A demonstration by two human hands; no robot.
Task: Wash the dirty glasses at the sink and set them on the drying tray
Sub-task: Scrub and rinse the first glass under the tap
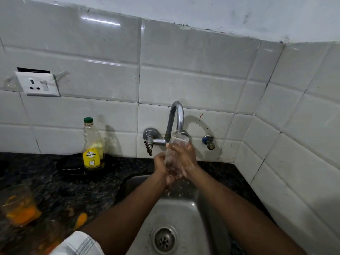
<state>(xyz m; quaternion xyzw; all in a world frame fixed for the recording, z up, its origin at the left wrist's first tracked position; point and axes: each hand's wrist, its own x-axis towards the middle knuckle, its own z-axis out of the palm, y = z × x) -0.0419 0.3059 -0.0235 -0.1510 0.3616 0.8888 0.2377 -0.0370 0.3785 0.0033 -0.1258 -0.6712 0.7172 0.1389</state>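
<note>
**Glass rinsed under kitchen tap**

A clear glass, mouth up and wet, sits directly beneath the spout of the chrome tap, above the steel sink. Both hands grip it: the left hand curls round its base and the right hand wraps its side. Drops fall toward the drain at six o'clock. A speckled black stone counter surrounds the basin, backed by white wall tiles. At nine o'clock from the glass stands a green-capped bottle with a yellow label. At eight o'clock sits a blurred, orange-smeared dirty glass, and at ten o'clock a wall socket.
</note>
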